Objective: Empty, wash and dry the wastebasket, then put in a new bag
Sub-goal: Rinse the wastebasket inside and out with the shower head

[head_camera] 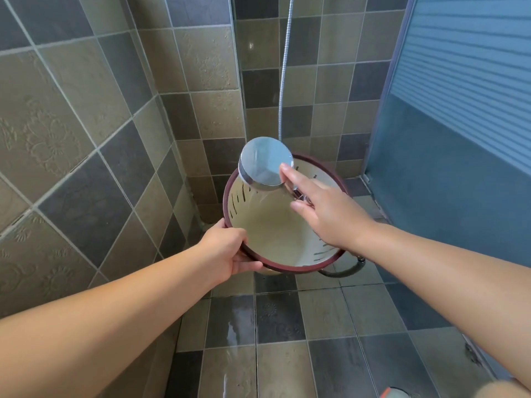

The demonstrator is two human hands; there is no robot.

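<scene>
Left grip [227, 251] clutching wastebasket [275, 225] rim, right grip [324, 208] holding showerhead [265, 165] above it

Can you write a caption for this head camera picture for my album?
Left hand grips the wastebasket rim while right hand aims the shower head inside.

No readable text, labels, brands or numbers anywhere in view; wall tiles [51, 139] carry only an embossed flower pattern, no lettering. Wastebasket [275, 225] and shower head [265, 165] show no markings.
</scene>
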